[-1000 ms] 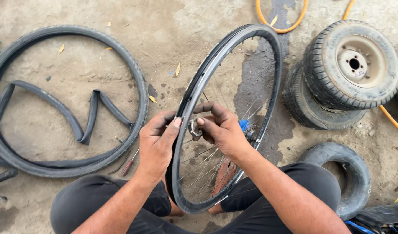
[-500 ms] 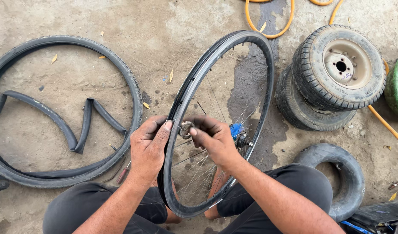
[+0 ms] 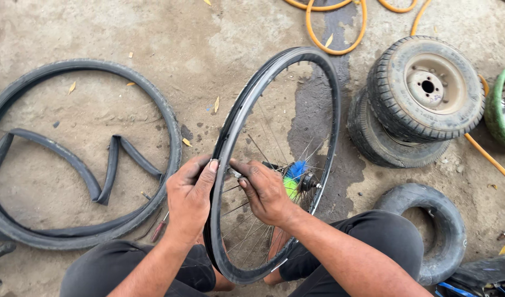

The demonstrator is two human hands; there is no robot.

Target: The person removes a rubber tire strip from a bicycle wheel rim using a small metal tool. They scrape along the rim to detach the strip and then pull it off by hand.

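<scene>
A black spoked bicycle wheel rim [image 3: 247, 110] stands upright between my knees, seen nearly edge-on. My left hand [image 3: 189, 193] grips the near left side of the rim, thumb along its inner face. My right hand [image 3: 263, 191] reaches inside the rim, fingers pinching a small metal part at the rim's inner wall beside my left thumb. The hub [image 3: 307, 181] carries a blue and green brush-like ring [image 3: 294, 177].
A black bicycle tyre [image 3: 153, 99] lies flat on the concrete at left, with a limp inner tube [image 3: 106, 176] inside it. A screwdriver [image 3: 159, 228] lies by its edge. Two stacked small wheels [image 3: 423, 88] and another small tyre [image 3: 445, 231] sit right. Orange hose [image 3: 335, 41] coils beyond.
The view has shifted slightly. Both hands have slid a little down the rim, with the right fingers still working at the same spot on the inner wall.
</scene>
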